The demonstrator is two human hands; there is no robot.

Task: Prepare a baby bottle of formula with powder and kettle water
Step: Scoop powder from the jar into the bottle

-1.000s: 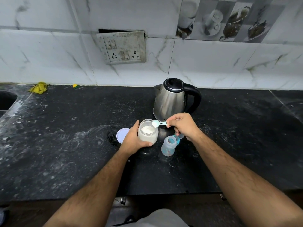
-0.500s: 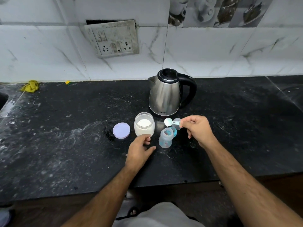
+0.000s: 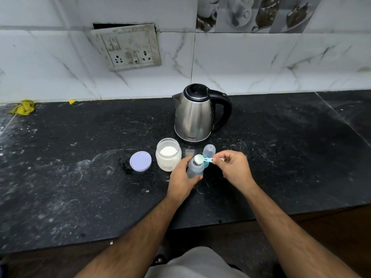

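Now off the powder jar, left hand gripping bottle, right hand pinching loaded scoop over its mouth, ready to tip.

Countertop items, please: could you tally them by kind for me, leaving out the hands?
Kettle: 1
Powder jar: 1
Jar lid: 1
Baby bottle: 1
Bottle cap: 1
Scoop: 1
Yellow cloth: 1
Small yellow scrap: 1
Total: 8

Both forearms extended; left hand curled gripping, right hand pinching.
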